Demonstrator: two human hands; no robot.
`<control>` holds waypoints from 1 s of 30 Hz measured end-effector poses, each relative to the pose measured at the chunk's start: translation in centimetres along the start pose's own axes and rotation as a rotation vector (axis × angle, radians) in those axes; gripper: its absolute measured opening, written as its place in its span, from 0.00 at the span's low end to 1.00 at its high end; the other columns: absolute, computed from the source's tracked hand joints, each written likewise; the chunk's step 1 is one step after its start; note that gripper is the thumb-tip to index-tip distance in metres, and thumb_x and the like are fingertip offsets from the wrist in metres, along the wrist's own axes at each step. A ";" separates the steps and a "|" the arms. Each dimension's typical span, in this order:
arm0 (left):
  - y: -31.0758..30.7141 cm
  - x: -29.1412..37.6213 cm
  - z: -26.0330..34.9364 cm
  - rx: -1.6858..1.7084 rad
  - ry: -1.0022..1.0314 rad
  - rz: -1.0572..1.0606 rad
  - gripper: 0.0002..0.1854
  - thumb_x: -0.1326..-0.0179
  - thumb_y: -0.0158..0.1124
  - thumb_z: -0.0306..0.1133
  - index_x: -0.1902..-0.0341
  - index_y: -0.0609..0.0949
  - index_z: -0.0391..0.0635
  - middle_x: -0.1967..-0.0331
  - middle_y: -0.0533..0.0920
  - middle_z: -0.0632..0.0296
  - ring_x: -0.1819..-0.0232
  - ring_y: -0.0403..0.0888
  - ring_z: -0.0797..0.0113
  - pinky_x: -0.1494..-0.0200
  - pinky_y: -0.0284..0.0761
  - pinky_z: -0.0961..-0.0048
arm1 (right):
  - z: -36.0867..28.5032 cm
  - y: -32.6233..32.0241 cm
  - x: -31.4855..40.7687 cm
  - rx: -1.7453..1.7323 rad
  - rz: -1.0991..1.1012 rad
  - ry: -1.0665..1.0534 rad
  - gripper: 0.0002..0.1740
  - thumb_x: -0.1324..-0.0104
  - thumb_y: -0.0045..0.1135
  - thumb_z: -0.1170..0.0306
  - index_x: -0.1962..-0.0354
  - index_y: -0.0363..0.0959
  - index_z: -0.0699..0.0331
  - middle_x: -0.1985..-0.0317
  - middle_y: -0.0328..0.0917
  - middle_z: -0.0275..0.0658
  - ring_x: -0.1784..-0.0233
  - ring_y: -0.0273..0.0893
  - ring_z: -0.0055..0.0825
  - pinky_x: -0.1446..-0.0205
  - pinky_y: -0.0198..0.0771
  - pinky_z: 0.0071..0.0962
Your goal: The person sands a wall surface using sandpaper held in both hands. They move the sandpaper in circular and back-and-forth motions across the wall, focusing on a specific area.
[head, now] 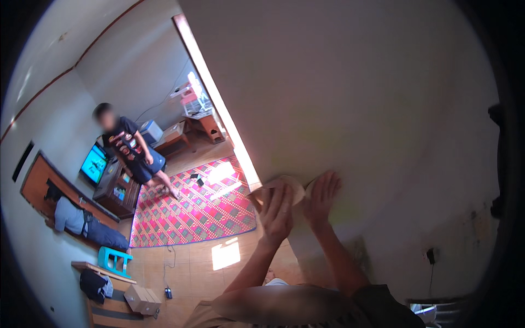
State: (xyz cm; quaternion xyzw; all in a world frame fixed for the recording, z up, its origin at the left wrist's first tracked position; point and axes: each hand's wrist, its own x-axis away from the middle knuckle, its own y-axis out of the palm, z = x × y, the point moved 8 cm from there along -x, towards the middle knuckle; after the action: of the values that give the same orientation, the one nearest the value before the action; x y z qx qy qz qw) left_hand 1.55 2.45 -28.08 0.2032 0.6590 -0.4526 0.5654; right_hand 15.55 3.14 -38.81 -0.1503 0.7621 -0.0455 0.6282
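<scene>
My left hand (277, 211) presses a round, thin, pale disc (296, 189) near the edge of the wall (361, 102), beside a bright opening. The disc's material cannot be told. My right hand (324, 197) lies just to the right, fingers spread up and to the right, over what looks like a second pale rounded piece at its left edge. Its palm and most of that piece are hidden. Both forearms reach up from the bottom of the view.
Left of the wall edge, a person stands by a pink patterned mat (192, 213); another leans at a wooden door (53, 180). A television (94, 164), a turquoise stool (115, 260), cardboard boxes (141, 300), and a cable with a small black device (168, 292) are also there.
</scene>
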 end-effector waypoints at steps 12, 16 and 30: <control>0.9 -5.6 -0.8 0.003 -0.010 -0.070 0.22 0.31 0.55 0.20 0.34 0.77 0.31 0.28 0.72 0.38 0.20 0.52 0.29 0.21 0.30 0.35 | 0.4 0.7 -5.9 -0.025 -0.121 -0.011 0.36 0.23 0.42 0.68 0.25 0.45 0.80 0.20 0.41 0.66 0.16 0.32 0.68 0.20 0.28 0.72; 3.4 -7.3 -1.9 -0.021 -0.013 -0.072 0.23 0.32 0.55 0.20 0.34 0.77 0.31 0.27 0.71 0.38 0.20 0.53 0.30 0.20 0.31 0.37 | 1.8 2.2 -8.1 -0.041 -0.072 -0.080 0.38 0.25 0.45 0.69 0.25 0.45 0.80 0.20 0.41 0.65 0.15 0.32 0.67 0.20 0.29 0.72; 3.0 -8.0 -1.5 -0.025 -0.009 -0.071 0.22 0.31 0.53 0.20 0.35 0.78 0.30 0.28 0.73 0.40 0.19 0.52 0.32 0.21 0.22 0.35 | 2.5 2.1 -8.4 -0.093 -0.135 0.022 0.34 0.24 0.40 0.72 0.25 0.47 0.79 0.20 0.42 0.64 0.15 0.31 0.68 0.18 0.29 0.70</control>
State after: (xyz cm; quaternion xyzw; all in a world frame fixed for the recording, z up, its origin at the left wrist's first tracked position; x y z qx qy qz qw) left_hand 5.26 7.19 -21.85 0.1704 0.6689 -0.4648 0.5545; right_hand 19.02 7.83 -31.89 -0.2300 0.7582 -0.0540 0.6077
